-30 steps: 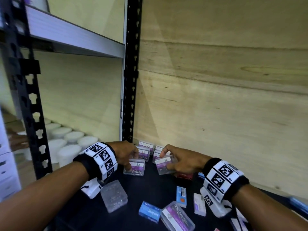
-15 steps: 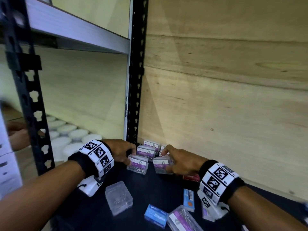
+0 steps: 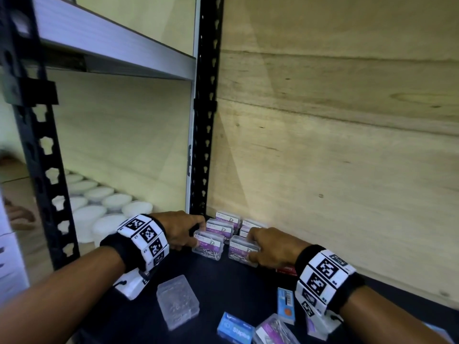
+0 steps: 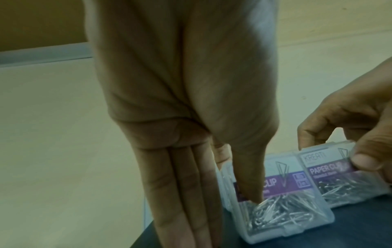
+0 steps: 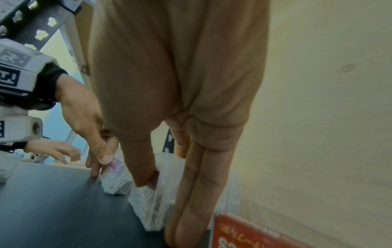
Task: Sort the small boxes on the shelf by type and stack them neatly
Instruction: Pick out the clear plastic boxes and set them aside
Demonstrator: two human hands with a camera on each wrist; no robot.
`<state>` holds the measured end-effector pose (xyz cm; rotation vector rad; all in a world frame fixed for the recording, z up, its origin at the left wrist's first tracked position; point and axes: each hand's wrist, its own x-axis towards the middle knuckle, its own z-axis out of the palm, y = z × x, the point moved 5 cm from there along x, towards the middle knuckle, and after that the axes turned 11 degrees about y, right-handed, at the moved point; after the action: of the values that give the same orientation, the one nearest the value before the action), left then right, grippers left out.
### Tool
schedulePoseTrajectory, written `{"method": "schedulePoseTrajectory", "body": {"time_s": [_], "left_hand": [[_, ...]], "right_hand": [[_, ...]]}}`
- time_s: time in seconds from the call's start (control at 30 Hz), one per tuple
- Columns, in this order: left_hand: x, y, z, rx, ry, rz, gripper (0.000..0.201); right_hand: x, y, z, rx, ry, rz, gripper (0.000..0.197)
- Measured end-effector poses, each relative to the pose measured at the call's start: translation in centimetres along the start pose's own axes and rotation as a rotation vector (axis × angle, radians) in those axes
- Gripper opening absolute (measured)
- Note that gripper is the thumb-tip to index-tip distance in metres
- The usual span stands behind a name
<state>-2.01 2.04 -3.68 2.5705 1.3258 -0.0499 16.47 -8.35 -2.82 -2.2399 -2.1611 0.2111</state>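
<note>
From the head view, my left hand (image 3: 182, 229) grips the front-left paper clip box (image 3: 208, 247) and my right hand (image 3: 272, 247) grips the front-right paper clip box (image 3: 242, 250); the two stand side by side on the dark shelf (image 3: 223, 289), in front of more paper clip boxes (image 3: 227, 220) packed into the corner by the wooden wall (image 3: 335, 145). Nearer me lie a clear box (image 3: 177, 300), a blue staples box (image 3: 236, 328), another paper clip box (image 3: 275, 331) and a small blue box (image 3: 285, 304), all apart from each other. A red box (image 3: 286, 270) peeks out just beside my right wrist. In the left wrist view, my left thumb presses the front of its box (image 4: 282, 206) while my straight fingers (image 4: 184, 193) run down its far side; my right hand (image 4: 347, 120) pinches the neighbouring box (image 4: 331, 171), touching the first. In the right wrist view, my right thumb and fingers (image 5: 197, 189) clasp their box (image 5: 148, 206), and the red box (image 5: 244, 234) sits against the wall.
</note>
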Motion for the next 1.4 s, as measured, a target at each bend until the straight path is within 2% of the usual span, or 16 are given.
{"method": "schedulePoseTrajectory", "body": {"time_s": [0.13, 0.33, 0.47, 0.6, 0.67, 0.77, 0.87, 1.0, 1.13, 1.3, 1.4], "left_hand": [[-0.2, 0.0, 0.1, 0.0, -0.007, -0.009, 0.037], [-1.3, 0.0, 0.0, -0.038, -0.024, -0.105, 0.065], [-3.0, 0.8, -1.3, 0.0, -0.016, -0.148, 0.052], [-4.4, 1.7, -1.8, 0.0, -0.065, -0.099, 0.016], [-5.4, 2.1, -1.3, -0.023, -0.149, -0.061, 0.025], [-7.0, 3.2, -0.5, -0.045, -0.274, -0.018, 0.044], [-8.4, 4.2, 0.0, 0.11, -0.285, 0.014, 0.053], [-9.8, 4.5, 0.9, 0.16, -0.289, 0.01, 0.064], [-10.8, 4.8, 1.5, 0.15, -0.248, -0.01, 0.065], [-11.5, 5.2, 2.0, 0.09, -0.209, -0.022, 0.059], [-11.8, 5.4, 2.1, 0.015, -0.201, -0.019, 0.056]], "right_hand": [[0.2, 0.0, 0.3, -0.003, 0.022, -0.002, 0.043], [-0.2, 0.0, -0.1, -0.1, 0.061, -0.018, 0.058], [-1.5, -0.3, -1.5, -0.114, 0.083, -0.037, 0.056], [-3.3, -0.6, -2.0, -0.079, 0.025, -0.056, 0.037], [-4.4, -0.5, -1.8, -0.034, -0.009, -0.045, 0.029], [-6.1, -0.5, -1.4, 0.014, -0.098, -0.019, 0.032], [-7.4, -0.4, -0.8, 0.022, -0.166, 0.004, 0.04], [-9.1, -0.4, 0.2, 0.048, -0.244, 0.06, 0.055], [-10.4, -1.0, 1.1, -0.012, -0.324, 0.083, 0.046], [-11.2, -1.6, 1.7, -0.052, -0.311, 0.071, 0.058], [-11.6, -2.2, 1.6, -0.094, -0.312, 0.043, 0.044]]}}
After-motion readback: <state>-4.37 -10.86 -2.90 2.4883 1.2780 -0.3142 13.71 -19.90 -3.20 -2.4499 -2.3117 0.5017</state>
